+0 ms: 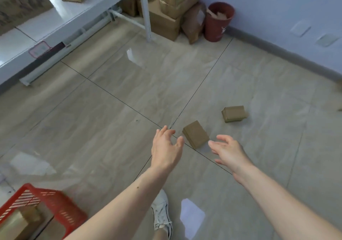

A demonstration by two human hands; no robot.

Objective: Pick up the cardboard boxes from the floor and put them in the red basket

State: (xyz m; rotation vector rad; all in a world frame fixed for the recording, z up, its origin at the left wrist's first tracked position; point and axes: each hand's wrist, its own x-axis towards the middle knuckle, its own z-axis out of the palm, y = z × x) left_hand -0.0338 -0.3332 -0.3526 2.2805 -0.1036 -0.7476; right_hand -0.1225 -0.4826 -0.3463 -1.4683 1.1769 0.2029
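Note:
Two small cardboard boxes lie on the tiled floor: a near box right of centre and a farther box beyond it to the right. My left hand hovers just left of the near box, fingers spread, holding nothing. My right hand is just right of that box, palm turned inward, fingers apart and empty. Neither hand touches the box. The red basket stands at the bottom left with cardboard boxes inside it.
A white table with boxes on top runs along the upper left, its leg near the middle top. Stacked large cartons and a dark red bin stand by the blue wall. My white shoe is below my arms.

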